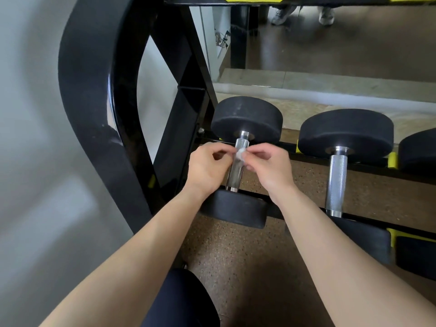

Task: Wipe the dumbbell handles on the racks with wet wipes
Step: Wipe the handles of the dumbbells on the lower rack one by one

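The wet wipe (241, 154) is a small white crumpled wad, bunched tight and hardly larger than the fingertips around it; it sits against the upper part of the handle (236, 172) of the leftmost dumbbell (246, 119) on the low tier of the black rack (94, 95); that handle is a bright chromed bar, knurled along its length and smooth at the collars, running between two round matte black heads, the far one dusty with pale scuffs, the near one partly hidden under the wrists; the right hand (269, 167) has its fingers curled in and pinches the wad between thumb and fingertips from the right side of the bar; the left hand (207, 166) is likewise curled, its thumb and forefinger closing on the wad's left edge, so both hands hold the wipe across the handle; just to the right lies a second dumbbell (345, 131) with the same knurled steel grip, resting in yellow cradles (392, 160); beneath is speckled brown rubber floor (236, 260); a mirror (342, 48) behind the rack reflects floor and a pair of shoes
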A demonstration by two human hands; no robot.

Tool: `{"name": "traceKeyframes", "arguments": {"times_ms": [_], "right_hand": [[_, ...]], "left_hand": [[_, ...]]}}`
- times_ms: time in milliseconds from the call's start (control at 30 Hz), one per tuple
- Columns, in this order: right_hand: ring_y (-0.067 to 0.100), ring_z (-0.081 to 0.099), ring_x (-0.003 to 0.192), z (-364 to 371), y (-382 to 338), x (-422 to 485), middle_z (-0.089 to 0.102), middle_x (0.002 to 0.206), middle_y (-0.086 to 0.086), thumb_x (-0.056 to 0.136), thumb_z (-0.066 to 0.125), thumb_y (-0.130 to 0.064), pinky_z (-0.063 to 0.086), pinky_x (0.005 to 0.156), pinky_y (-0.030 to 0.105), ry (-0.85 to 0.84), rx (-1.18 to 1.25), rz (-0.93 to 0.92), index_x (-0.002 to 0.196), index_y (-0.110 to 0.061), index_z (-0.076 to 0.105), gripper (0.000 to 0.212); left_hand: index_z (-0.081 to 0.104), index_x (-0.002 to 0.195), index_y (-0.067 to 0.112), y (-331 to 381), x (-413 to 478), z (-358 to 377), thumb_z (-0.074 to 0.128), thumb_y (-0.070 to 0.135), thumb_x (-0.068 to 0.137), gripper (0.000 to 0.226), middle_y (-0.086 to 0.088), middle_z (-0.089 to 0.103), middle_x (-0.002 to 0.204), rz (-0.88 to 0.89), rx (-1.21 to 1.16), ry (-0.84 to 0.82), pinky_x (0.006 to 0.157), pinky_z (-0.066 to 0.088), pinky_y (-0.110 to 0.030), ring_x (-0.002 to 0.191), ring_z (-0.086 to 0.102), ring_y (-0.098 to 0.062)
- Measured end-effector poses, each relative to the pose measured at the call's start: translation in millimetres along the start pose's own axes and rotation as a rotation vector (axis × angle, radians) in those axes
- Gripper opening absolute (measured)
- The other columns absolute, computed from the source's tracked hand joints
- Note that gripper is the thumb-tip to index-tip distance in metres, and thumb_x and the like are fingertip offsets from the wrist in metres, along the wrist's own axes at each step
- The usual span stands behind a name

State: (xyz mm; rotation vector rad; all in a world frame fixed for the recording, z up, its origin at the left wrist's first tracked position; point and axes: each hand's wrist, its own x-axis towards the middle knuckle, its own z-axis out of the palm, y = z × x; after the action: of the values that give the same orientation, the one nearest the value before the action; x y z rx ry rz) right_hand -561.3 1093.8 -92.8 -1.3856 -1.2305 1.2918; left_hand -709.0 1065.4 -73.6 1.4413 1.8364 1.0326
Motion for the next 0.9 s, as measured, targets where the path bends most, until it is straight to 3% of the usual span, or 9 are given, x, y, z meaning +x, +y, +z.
{"name": "traceKeyframes", "arguments": {"times_ms": [67, 133, 300, 433, 567, 667, 833, 900], "right_hand": [[0.009, 0.071, 0.078, 3.9, 1.3, 14.6, 0.075, 0.082, -0.007, 0.084, 0.079, -0.024, 0.060, 0.078, 0.030, 0.175, -0.079, -0.034, 0.089, -0.027, 0.076, 0.007], [0.001, 0.067, 0.079, 9.0, 0.4, 23.6, 0.073, 0.085, -0.012, 0.087, 0.077, -0.025, 0.055, 0.077, 0.020, 0.264, -0.162, -0.076, 0.090, -0.025, 0.076, 0.003], [-0.005, 0.061, 0.076, 9.2, 7.2, 25.3, 0.066, 0.078, -0.018, 0.090, 0.074, -0.021, 0.039, 0.067, 0.007, 0.173, -0.356, -0.108, 0.088, -0.021, 0.075, 0.002], [-0.002, 0.063, 0.081, 3.5, 11.2, 17.0, 0.069, 0.084, -0.014, 0.089, 0.076, -0.020, 0.046, 0.073, 0.014, 0.055, -0.426, -0.098, 0.092, -0.025, 0.072, 0.006], [0.004, 0.064, 0.088, 4.6, 7.1, 17.0, 0.070, 0.094, -0.009, 0.091, 0.072, -0.014, 0.048, 0.079, 0.019, 0.009, -0.435, -0.167, 0.112, -0.027, 0.066, 0.026], [0.008, 0.063, 0.095, 7.3, 10.4, 17.8, 0.066, 0.103, -0.006, 0.090, 0.072, -0.013, 0.052, 0.084, 0.024, 0.082, -0.485, -0.224, 0.102, -0.026, 0.073, 0.018], [0.010, 0.066, 0.095, 9.4, 6.7, 25.1, 0.073, 0.094, -0.011, 0.091, 0.072, -0.020, 0.052, 0.097, 0.044, 0.201, -0.411, -0.202, 0.100, -0.022, 0.078, 0.011], [0.011, 0.066, 0.097, 10.7, 4.0, 26.0, 0.075, 0.098, -0.008, 0.094, 0.070, -0.023, 0.053, 0.096, 0.037, 0.203, -0.399, -0.195, 0.106, -0.020, 0.078, 0.015]], "left_hand": [[0.076, 0.089, 0.031, 1.2, -0.3, 0.2, 0.061, 0.010, 0.089, 0.026, 0.019, 0.072, 0.090, -0.021, 0.040, 0.096, 0.077, 0.041, -0.001, 0.088, 0.063, 0.006], [0.075, 0.086, 0.029, 1.8, -0.9, 0.7, 0.057, 0.007, 0.089, 0.028, 0.019, 0.070, 0.085, -0.057, 0.021, 0.162, 0.072, 0.040, -0.001, 0.083, 0.062, 0.007], [0.076, 0.086, 0.023, 0.9, 2.3, 1.3, 0.056, 0.007, 0.089, 0.026, 0.017, 0.069, 0.081, -0.079, 0.005, 0.206, 0.068, 0.039, -0.001, 0.079, 0.059, 0.008], [0.076, 0.088, 0.020, 2.0, 3.8, 3.0, 0.056, 0.006, 0.090, 0.025, 0.016, 0.068, 0.081, -0.064, 0.020, 0.198, 0.067, 0.038, -0.001, 0.080, 0.059, 0.008], [0.076, 0.088, 0.021, 1.5, 3.7, 2.8, 0.056, 0.006, 0.091, 0.024, 0.016, 0.068, 0.081, -0.061, 0.031, 0.202, 0.067, 0.039, -0.001, 0.081, 0.059, 0.009], [0.073, 0.086, 0.025, 1.8, 3.1, 2.5, 0.057, 0.007, 0.091, 0.026, 0.018, 0.067, 0.081, -0.055, 0.031, 0.199, 0.071, 0.040, 0.001, 0.086, 0.059, 0.010], [0.073, 0.086, 0.027, 1.7, 2.8, 1.5, 0.057, 0.008, 0.092, 0.026, 0.019, 0.067, 0.081, -0.066, 0.029, 0.192, 0.070, 0.041, 0.000, 0.086, 0.059, 0.010], [0.074, 0.086, 0.027, 1.9, 2.8, 1.5, 0.057, 0.009, 0.092, 0.026, 0.019, 0.067, 0.082, -0.068, 0.031, 0.190, 0.071, 0.041, 0.001, 0.087, 0.059, 0.010]]}}
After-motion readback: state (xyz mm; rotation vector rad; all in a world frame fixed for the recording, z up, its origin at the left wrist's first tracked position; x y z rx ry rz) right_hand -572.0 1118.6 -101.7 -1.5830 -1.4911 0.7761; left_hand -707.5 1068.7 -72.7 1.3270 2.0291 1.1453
